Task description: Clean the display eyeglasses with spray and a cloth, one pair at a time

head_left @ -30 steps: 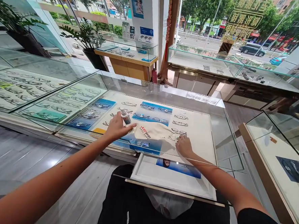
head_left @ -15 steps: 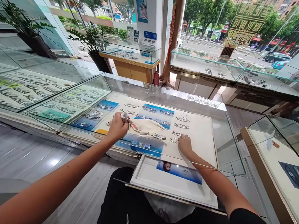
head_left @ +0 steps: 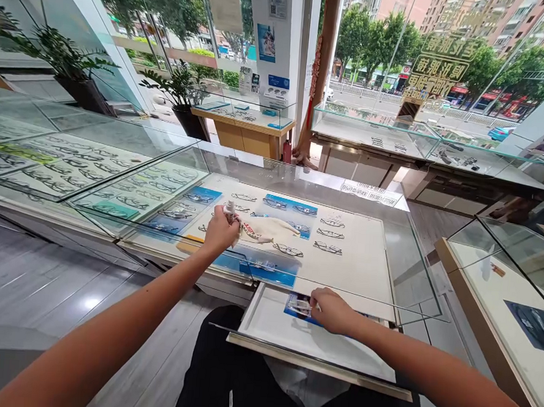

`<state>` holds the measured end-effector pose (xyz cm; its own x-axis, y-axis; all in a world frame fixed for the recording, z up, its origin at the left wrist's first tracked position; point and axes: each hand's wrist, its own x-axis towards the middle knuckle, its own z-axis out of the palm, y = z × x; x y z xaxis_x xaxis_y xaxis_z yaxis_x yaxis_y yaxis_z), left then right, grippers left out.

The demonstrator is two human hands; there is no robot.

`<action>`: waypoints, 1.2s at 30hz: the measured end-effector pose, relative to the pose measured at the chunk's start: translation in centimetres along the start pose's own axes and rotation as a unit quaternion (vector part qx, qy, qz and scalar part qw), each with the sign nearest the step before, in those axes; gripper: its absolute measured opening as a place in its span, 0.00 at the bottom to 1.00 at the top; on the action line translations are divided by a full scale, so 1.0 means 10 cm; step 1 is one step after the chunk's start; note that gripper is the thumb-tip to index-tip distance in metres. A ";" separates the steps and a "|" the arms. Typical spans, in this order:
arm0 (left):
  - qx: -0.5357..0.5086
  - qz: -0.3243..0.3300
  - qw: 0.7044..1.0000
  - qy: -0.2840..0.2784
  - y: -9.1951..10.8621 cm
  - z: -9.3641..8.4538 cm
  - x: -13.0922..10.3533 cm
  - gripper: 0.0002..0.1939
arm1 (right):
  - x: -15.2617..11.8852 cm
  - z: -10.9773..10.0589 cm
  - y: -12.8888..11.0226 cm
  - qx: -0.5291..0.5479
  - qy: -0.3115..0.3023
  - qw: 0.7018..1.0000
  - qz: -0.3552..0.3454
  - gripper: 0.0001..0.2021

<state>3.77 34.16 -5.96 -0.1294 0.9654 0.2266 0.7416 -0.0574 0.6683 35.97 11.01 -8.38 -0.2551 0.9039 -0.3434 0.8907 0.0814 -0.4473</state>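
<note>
Eyeglasses (head_left: pixel 298 305) with a pale frame hang over the pulled-out drawer (head_left: pixel 268 332), pinched at one side between the thumb and fingers of the right hand (head_left: pixel 327 308), just above a blue printed card (head_left: pixel 288 313). Whether they touch that card, I cannot tell. Over the glass-sided counter (head_left: pixel 357 271), the left hand (head_left: pixel 222 230) is closed around a small white-capped spray bottle (head_left: pixel 229 207) and also grips one end of a cream cloth (head_left: pixel 277 228) with red lettering. That cloth trails rightward, close to a dark-framed pair (head_left: pixel 288 250); three more pairs (head_left: pixel 329 234) sit in a column farther right.
</note>
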 end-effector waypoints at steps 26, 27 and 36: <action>0.056 0.007 0.998 0.004 0.00 0.05 -0.01 0.20 | -0.36 -1.06 0.44 -0.145 0.244 0.958 0.034 0.08; 0.056 0.008 0.998 0.005 0.00 0.05 -0.01 0.20 | -0.36 -1.04 0.44 -0.144 0.245 0.958 0.034 0.08; 0.060 0.004 0.998 0.006 0.03 0.02 -0.03 0.20 | -0.38 -1.00 0.38 -0.154 0.264 0.952 0.016 0.09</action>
<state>4.21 33.87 -6.00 -0.1311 0.9617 0.2409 0.8161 -0.0333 0.5769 44.12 12.08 -0.50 -0.0732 0.9864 0.1471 0.9838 0.0957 -0.1516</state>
